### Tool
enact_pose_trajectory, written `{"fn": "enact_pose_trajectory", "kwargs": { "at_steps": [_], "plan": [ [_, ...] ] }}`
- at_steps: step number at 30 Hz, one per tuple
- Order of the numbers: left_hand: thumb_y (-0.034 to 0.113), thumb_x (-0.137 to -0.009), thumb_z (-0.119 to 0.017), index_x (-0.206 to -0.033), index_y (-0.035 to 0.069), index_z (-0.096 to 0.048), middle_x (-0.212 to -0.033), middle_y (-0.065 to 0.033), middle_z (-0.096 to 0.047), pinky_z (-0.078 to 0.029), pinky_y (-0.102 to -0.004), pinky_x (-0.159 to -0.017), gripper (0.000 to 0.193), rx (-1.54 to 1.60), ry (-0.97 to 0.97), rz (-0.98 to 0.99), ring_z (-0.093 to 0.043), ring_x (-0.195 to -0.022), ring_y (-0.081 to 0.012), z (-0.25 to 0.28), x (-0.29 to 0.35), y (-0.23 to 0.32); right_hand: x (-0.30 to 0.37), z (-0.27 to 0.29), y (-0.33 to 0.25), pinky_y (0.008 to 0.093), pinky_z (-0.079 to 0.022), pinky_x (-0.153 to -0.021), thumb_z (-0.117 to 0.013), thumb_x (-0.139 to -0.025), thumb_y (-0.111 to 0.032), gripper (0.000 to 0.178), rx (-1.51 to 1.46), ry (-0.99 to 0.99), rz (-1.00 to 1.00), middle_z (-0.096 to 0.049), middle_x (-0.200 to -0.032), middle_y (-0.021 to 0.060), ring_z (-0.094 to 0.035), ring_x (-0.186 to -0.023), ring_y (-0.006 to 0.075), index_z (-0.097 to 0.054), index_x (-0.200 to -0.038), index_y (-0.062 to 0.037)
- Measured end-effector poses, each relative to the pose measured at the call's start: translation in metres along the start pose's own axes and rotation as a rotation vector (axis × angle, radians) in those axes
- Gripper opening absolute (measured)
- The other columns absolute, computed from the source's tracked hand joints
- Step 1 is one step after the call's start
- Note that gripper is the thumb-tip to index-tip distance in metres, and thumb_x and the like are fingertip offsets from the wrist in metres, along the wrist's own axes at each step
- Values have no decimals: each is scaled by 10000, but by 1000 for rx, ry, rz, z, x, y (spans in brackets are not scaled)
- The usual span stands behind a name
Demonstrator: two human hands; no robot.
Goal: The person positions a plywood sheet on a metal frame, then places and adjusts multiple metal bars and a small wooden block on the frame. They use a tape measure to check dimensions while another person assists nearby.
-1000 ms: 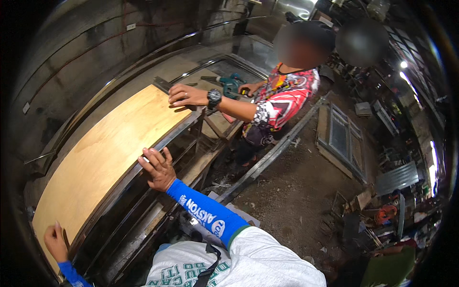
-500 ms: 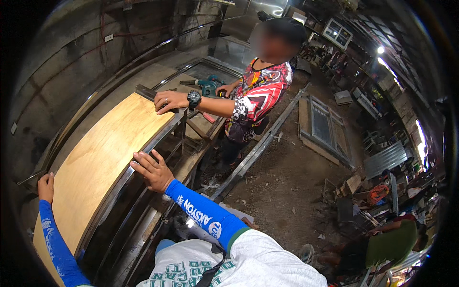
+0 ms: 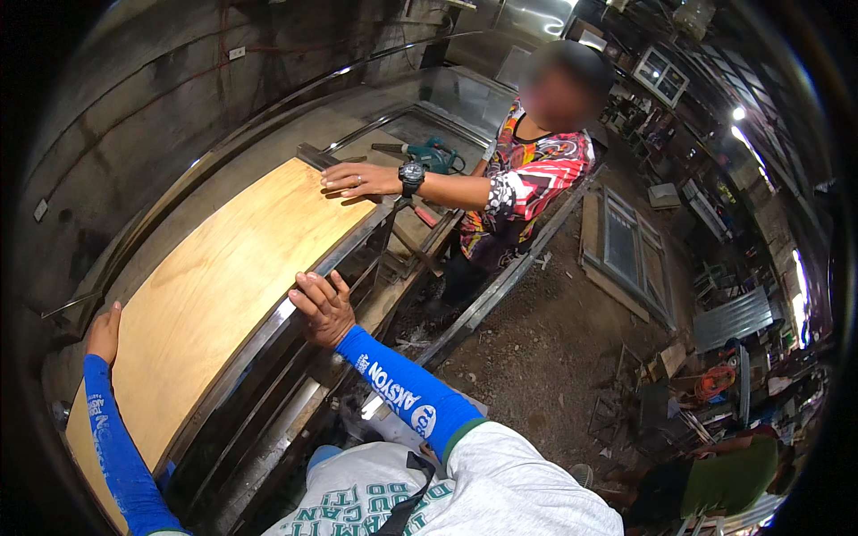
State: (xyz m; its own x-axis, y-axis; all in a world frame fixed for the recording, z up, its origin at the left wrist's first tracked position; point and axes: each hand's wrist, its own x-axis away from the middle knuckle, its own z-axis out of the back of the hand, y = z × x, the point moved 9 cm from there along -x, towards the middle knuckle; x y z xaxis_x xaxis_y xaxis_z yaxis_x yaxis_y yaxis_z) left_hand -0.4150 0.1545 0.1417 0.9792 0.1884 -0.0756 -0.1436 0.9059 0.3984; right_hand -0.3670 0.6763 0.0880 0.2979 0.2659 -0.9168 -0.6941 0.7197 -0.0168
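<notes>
Over at the far left of the frame, here's the left hand (image 3: 105, 332), blue sleeve below it, its fingers close together along the outer edge of the pale plywood panel (image 3: 214, 259); whether it grips or only rests there, I cannot tell. The panel itself takes up the left half, a long board lying from the lower left up toward the middle, its grain catching the light. Along its near side runs a dark metal frame (image 3: 223, 362), and there, left of centre, sits the right hand (image 3: 322, 305), fingers spread wide, tips touching the edge, nothing closed inside it. Just above and to the right, a co-worker's hand (image 3: 362, 180) lies flat over the panel's upper end, black watch (image 3: 411, 177) on the wrist. Behind that arm, near the upper middle, a teal power tool (image 3: 435, 156) rests on the work surface, with a small red object (image 3: 424, 217) below the arm. Moving right, a framed window unit (image 3: 636, 250) lies on the ground, then a corrugated sheet (image 3: 735, 317) at the right, an orange coil (image 3: 715, 382) beneath it, and a person in green (image 3: 731, 473) at the lower right
</notes>
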Motion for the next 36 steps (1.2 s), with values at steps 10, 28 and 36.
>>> {"fn": "enact_pose_trajectory", "kwargs": {
  "at_steps": [10, 28, 36],
  "plan": [
    [580, -1086, -368, -1112, -91, -697, -1099, -341, -691, -483, -483, -946, 747, 26, -53, 45, -654, -1062, -496, -5, 1, 5, 7, -6, 3, 539, -169, -1272, -645, -715, -75, 799, 6, -2, -10, -464, -1577, 77, -416, -1476, 266, -471, -1480, -226],
    [572, -1071, -412, -1042, -115, -690, -1037, -364, -674, -486, -498, -924, 742, -6, 16, 29, -653, -1043, -513, -2, 4, 4, 6, -5, 2, 546, -186, -1271, -686, -711, -92, 839, -75, -75, -72, -435, -1613, 52, -410, -1486, 257, -462, -1507, -236],
    [592, -1054, -442, -1118, -100, -693, -1134, -361, -672, -484, -494, -971, 739, 24, 23, -2, -637, -1112, -511, -7, -4, -24, 3, -7, -2, 548, -198, -1259, -722, -698, -117, 862, -69, -70, -52, -446, -1602, 66, -422, -1475, 270, -454, -1509, -235]
  ]
}}
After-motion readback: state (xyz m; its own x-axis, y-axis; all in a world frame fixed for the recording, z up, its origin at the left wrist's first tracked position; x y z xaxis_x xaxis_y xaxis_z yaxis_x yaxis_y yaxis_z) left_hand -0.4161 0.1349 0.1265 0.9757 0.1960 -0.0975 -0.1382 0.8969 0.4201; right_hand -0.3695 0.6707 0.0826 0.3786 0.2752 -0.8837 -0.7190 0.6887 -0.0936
